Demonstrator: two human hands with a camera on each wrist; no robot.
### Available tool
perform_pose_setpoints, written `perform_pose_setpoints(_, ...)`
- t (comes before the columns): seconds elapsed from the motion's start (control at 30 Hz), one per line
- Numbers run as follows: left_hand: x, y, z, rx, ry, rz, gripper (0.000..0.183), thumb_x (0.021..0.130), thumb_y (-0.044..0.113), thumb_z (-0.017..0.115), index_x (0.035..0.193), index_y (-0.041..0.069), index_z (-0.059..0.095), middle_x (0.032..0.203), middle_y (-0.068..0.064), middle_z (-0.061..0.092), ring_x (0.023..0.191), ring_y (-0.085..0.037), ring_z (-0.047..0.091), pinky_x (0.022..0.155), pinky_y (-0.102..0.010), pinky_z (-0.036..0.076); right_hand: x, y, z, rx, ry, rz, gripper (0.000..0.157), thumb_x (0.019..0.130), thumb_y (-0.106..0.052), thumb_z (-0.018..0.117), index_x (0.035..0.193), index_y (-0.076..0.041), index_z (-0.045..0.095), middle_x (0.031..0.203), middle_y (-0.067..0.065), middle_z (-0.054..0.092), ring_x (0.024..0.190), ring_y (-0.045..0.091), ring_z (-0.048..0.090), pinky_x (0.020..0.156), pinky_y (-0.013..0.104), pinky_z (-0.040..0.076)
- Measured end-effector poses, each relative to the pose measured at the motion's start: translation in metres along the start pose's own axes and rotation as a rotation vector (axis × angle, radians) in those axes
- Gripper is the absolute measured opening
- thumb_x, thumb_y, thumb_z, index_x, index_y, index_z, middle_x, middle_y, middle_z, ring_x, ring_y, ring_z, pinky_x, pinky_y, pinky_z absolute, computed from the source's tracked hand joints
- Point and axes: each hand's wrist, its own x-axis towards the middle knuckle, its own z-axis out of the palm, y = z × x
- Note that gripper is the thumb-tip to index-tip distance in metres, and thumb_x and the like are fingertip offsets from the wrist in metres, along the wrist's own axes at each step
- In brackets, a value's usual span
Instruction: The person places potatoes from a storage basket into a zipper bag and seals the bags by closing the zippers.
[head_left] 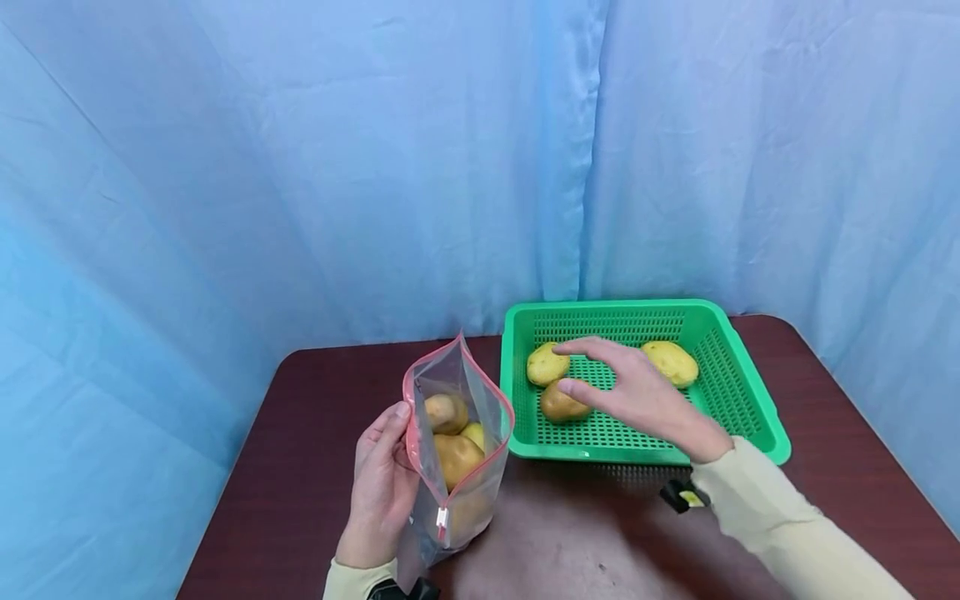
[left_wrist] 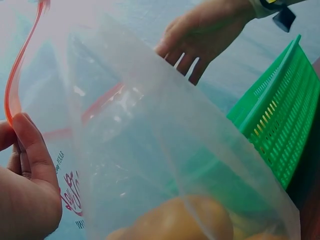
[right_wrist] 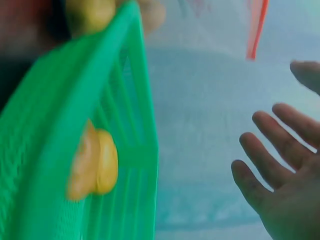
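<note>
My left hand [head_left: 384, 479] pinches the red-edged rim of a clear zip bag [head_left: 480, 500] between thumb and fingers. The bag stands on the table with its mouth spread wide, and several potatoes [head_left: 459, 458] lie inside; a white slider hangs at the near end of the zip. Above the green basket [head_left: 645, 456] hovers my right hand [head_left: 637, 392], fingers spread and holding nothing. In the basket are a yellow potato [head_left: 546, 367] and a browner potato [head_left: 561, 404] at the left, plus another yellow potato [head_left: 671, 363] behind the hand.
The dark red-brown table [head_left: 300, 467] carries the bag and the basket side by side. A light blue curtain [head_left: 420, 183] hangs behind the table's back edge and along both sides.
</note>
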Motion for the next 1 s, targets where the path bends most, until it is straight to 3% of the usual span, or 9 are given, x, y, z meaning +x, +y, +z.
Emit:
perform_pose_setpoints(0.2, 0.0, -0.003, 0.0, -0.012, -0.015, -0.007, 0.029, 0.109, 0.006, 0.049, 0.098, 0.009, 0.076, 0.077, 0.001, 0.073, 0.067, -0.005, 0.07, 0.059, -0.017, 0.055, 0.02, 0.022, -0.02, -0.076, -0.124, 0.006, 0.054, 0.095, -0.043, 0.076, 0.141, -0.019, 0.063, 0.143, 0.001, 0.061, 0.136, 0.027, 0.053, 0.109, 0.055, 0.044)
perform_pose_setpoints(0.4, 0.002, -0.004, -0.001, -0.003, -0.029, -0.011, 0.03, 0.11, 0.007, 0.049, 0.096, 0.01, 0.075, 0.075, 0.002, 0.072, 0.064, -0.004, 0.069, 0.058, -0.017, 0.055, 0.038, 0.048, -0.028, -0.126, -0.257, -0.012, 0.06, 0.093, -0.047, 0.076, 0.144, -0.018, 0.06, 0.145, 0.004, 0.059, 0.137, 0.03, 0.052, 0.11, 0.057, 0.043)
perform_pose_setpoints(0.63, 0.001, -0.006, -0.002, -0.017, -0.022, -0.023, 0.032, 0.11, 0.005, 0.047, 0.096, 0.01, 0.075, 0.076, 0.003, 0.072, 0.065, -0.004, 0.069, 0.058, -0.017, 0.055, 0.052, 0.08, -0.014, -0.134, -0.383, 0.006, 0.063, 0.092, -0.045, 0.078, 0.146, -0.016, 0.059, 0.148, 0.007, 0.057, 0.139, 0.034, 0.05, 0.111, 0.058, 0.041)
perform_pose_setpoints(1.0, -0.003, -0.01, 0.0, -0.019, -0.03, -0.035, 0.031, 0.11, 0.005, 0.047, 0.095, 0.012, 0.074, 0.077, 0.003, 0.073, 0.067, -0.003, 0.07, 0.06, -0.017, 0.056, 0.049, 0.105, 0.013, -0.12, -0.535, 0.046, 0.065, 0.09, -0.041, 0.08, 0.145, -0.012, 0.059, 0.148, 0.008, 0.057, 0.14, 0.037, 0.047, 0.113, 0.06, 0.038)
